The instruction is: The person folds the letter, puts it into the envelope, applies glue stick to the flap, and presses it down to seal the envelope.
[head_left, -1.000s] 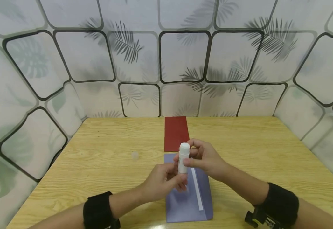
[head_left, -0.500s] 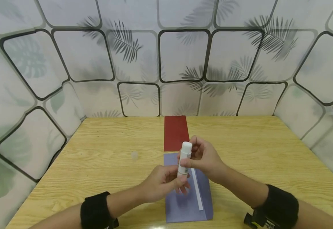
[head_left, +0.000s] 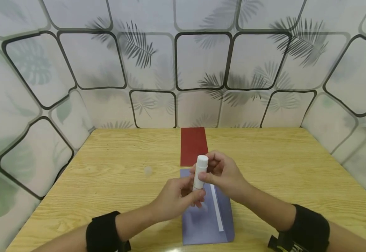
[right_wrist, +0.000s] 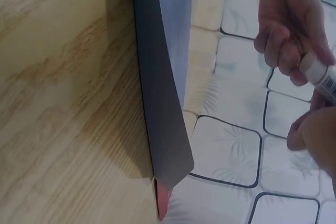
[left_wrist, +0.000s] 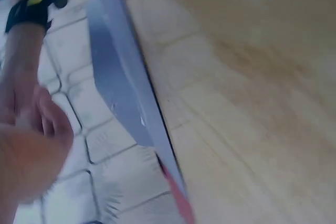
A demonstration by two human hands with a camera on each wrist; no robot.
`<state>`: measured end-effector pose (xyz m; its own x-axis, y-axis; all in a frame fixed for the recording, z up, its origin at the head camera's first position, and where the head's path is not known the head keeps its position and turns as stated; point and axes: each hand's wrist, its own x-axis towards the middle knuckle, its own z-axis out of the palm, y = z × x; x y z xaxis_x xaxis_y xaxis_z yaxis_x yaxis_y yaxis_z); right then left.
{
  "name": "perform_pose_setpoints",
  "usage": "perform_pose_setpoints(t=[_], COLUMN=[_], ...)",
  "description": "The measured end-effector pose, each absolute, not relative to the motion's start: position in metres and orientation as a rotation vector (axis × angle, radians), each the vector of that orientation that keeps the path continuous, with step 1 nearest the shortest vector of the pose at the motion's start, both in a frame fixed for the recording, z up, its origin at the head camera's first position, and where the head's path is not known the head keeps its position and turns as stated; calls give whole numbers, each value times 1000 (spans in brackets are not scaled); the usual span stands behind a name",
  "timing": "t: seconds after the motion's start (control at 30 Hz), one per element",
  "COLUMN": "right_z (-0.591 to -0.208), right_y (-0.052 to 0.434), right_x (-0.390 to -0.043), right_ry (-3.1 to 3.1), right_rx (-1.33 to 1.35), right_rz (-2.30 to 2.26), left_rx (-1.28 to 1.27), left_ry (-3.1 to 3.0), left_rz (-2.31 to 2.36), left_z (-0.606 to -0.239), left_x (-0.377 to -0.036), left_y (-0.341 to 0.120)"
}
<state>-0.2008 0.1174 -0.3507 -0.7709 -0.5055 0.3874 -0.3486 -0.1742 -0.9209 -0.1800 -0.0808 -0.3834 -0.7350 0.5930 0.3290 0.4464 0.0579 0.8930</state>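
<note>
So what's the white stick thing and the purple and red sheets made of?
The white glue stick looks like smooth plastic, slightly shiny, with a printed label. The purple sheet and red sheet look like matte paper or thin card: flat, thin-edged, no shine.

Even bright light; head view edges bowed; left wrist view blurred.

Both forearms extend forward from the lower edge of the head view and converge at centre. Each forearm carries 1 black band near the wrist. The left hand (head_left: 178, 196) sits lower and nearer the body, fingers curled in a pinch, thumb uppermost. The right hand (head_left: 225, 175) sits higher and slightly further forward, fingers curled inward, thumb opposing them. The fingertips of the 2 hands nearly meet.
</note>
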Motion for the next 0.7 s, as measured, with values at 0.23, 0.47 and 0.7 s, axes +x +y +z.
perform_pose_setpoints(t=[0.23,0.47,0.7], right_z=[-352,-353,-351], right_y=[121,118,110], right_x=[-209,-203,-193], right_ry=[1407,1823,2138], right_rx=[-1185,-883,-559], right_rz=[-2038,-2172,-2153], left_rx=[1131,1058,924], left_ry=[1656,1846,2226], left_rz=[1658,1717,1792], left_z=[-385,-385,-383], left_x=[-198,-194,-182], left_y=[-93,-91,-81])
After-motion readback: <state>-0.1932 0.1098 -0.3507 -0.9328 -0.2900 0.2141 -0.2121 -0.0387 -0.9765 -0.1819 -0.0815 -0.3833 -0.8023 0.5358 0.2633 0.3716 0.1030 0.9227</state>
